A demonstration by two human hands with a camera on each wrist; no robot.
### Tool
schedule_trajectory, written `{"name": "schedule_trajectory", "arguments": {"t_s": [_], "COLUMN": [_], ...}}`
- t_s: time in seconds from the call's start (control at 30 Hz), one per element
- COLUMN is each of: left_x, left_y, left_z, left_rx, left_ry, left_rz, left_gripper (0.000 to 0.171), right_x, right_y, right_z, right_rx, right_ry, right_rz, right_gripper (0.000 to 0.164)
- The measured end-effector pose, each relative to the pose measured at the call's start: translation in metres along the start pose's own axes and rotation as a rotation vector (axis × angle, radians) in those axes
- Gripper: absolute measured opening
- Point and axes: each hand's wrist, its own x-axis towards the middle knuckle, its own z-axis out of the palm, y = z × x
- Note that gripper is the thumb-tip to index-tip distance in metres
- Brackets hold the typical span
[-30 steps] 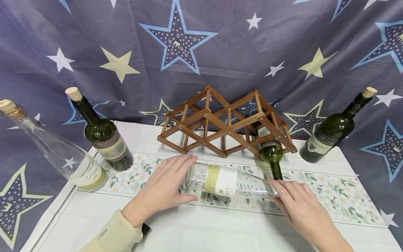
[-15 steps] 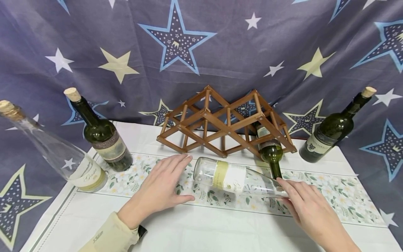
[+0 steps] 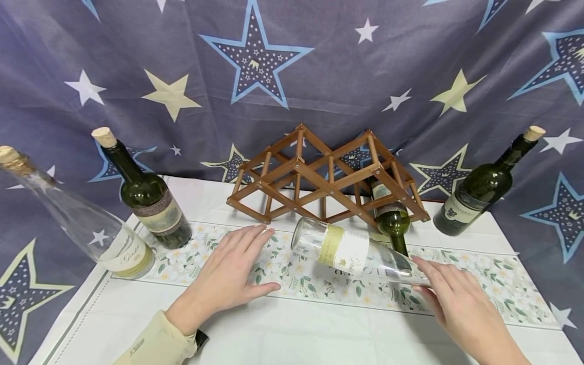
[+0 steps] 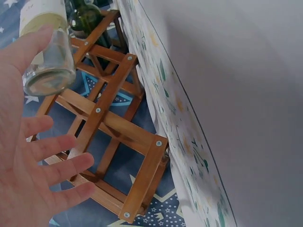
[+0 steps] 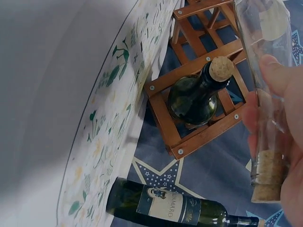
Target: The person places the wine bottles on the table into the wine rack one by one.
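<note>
My right hand (image 3: 461, 299) grips a clear glass wine bottle (image 3: 345, 248) by the neck. The bottle is tilted on its side above the floral runner, base toward the left, in front of the wooden wine rack (image 3: 298, 165). Its cork (image 5: 268, 179) shows below the fingers in the right wrist view. Off to the left, my left hand (image 3: 228, 271) has its fingers spread and holds nothing; a gap separates it from the bottle's base. One dark green bottle (image 3: 393, 221) lies in the rack's right cell, neck toward me.
A corked clear bottle (image 3: 130, 253) and a corked green bottle (image 3: 159, 215) stand on the left. Another corked green bottle (image 3: 474, 197) stands right of the rack. A floral runner (image 3: 511, 284) crosses the white tablecloth (image 3: 319, 334). Behind hangs a star-patterned curtain (image 3: 333, 76).
My right hand has moved right with the clear bottle, whose base has risen. My left hand, beside the base earlier, has come away and shifted slightly left.
</note>
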Motion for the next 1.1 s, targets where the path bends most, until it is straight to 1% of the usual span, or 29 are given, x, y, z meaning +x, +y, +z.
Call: {"name": "schedule_trajectory", "arguments": {"t_s": [0.1,0.3,0.43,0.63,1.1], "left_x": [-0.002,-0.005,-0.006,-0.008,-0.011], "left_y": [-0.001,-0.003,-0.005,-0.006,-0.006], "left_z": [0.000,0.001,0.002,0.002,0.003], "left_rx": [0.009,0.016,0.020,0.026,0.025], "left_ry": [-0.003,0.007,0.014,-0.002,-0.011], "left_rz": [-0.006,-0.006,-0.002,-0.011,-0.024], "left_gripper": [0.105,0.104,0.104,0.104,0.105], "right_x": [-0.002,-0.006,-0.009,-0.011,-0.016], "right_y": [0.002,0.006,0.009,0.012,0.017], "right_z": [-0.002,-0.004,-0.006,-0.009,-0.012], "right_rx": [-0.004,-0.010,-0.013,-0.015,-0.024], "right_ry": [0.008,-0.009,0.008,0.027,0.059], "right_rz": [0.007,0.036,0.049,0.062,0.110], "right_gripper": [0.060,0.063,0.064,0.065,0.066]}}
